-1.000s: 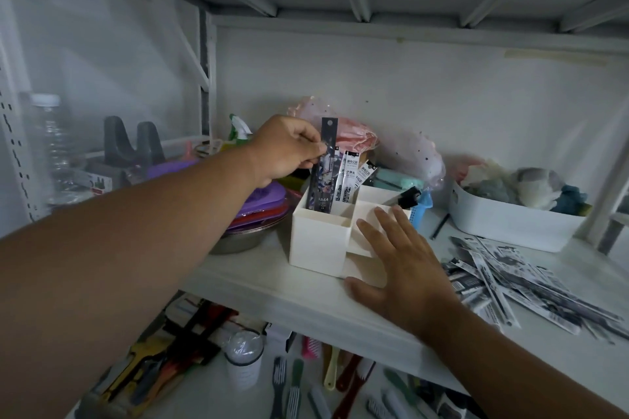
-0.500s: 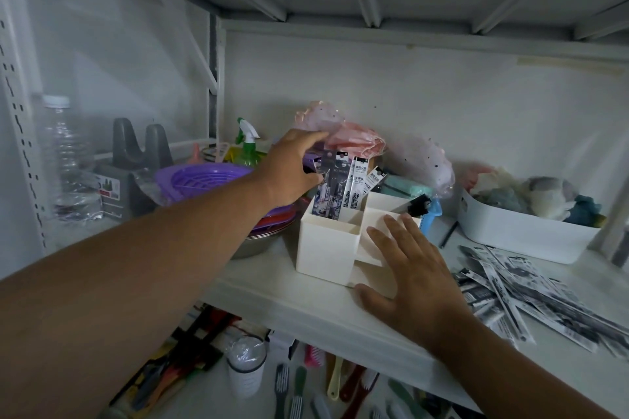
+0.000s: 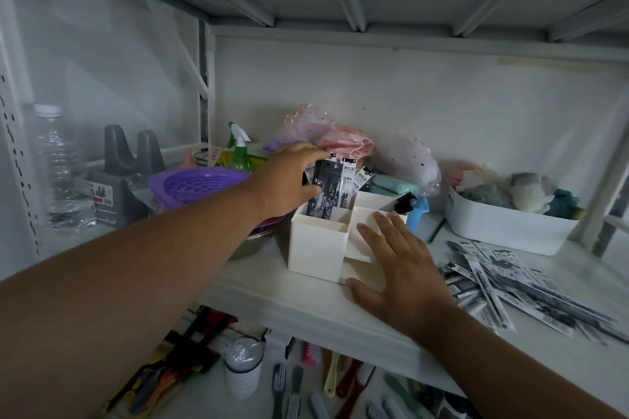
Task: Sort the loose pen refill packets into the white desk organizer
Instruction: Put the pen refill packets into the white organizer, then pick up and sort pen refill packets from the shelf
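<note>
The white desk organizer (image 3: pixel 316 245) stands on the shelf. Several refill packets stand upright in its tall back-left compartment. My left hand (image 3: pixel 289 177) reaches over that compartment, with thumb and fingers pinching a dark refill packet (image 3: pixel 325 187) that sits low inside it. White-labelled packets (image 3: pixel 348 180) lean just right of it. My right hand (image 3: pixel 401 265) lies flat with spread fingers against the organizer's lower front-right steps. A loose pile of refill packets (image 3: pixel 510 286) is spread on the shelf to the right of that hand.
A white bin (image 3: pixel 507 235) of soft items stands at the back right. A purple basket (image 3: pixel 200 184) on stacked bowls, a green spray bottle (image 3: pixel 240 150) and a clear water bottle (image 3: pixel 58 163) stand at the left. Pink fabric (image 3: pixel 340 139) lies behind the organizer. Toothbrushes (image 3: pixel 306 384) lie on the shelf below.
My left hand has lowered the dark packet from above the organizer down into the back-left compartment. My right hand has stayed flat on the organizer.
</note>
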